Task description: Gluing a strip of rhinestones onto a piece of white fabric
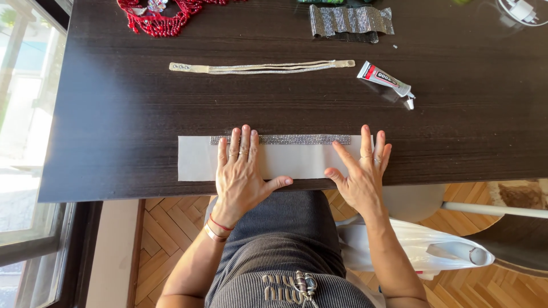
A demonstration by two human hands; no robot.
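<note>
A long beige fabric strip (297, 165) lies along the near edge of the dark wooden table (114, 125). A silver rhinestone band (302, 139) runs along the strip's far edge. My left hand (242, 171) lies flat on the strip, fingers spread, fingertips pressing the band's left part. My right hand (362, 171) rests flat on the strip's right end, fingers apart, just beyond the band's right end. Neither hand holds anything.
A glue tube (383, 78) with its cap off lies at the right. A beige choker with thin chains (260, 67) lies across the middle. Red bead strands (157, 17) and a silver mesh piece (351, 21) sit at the far edge. A white plastic bag (422, 245) lies on the parquet floor.
</note>
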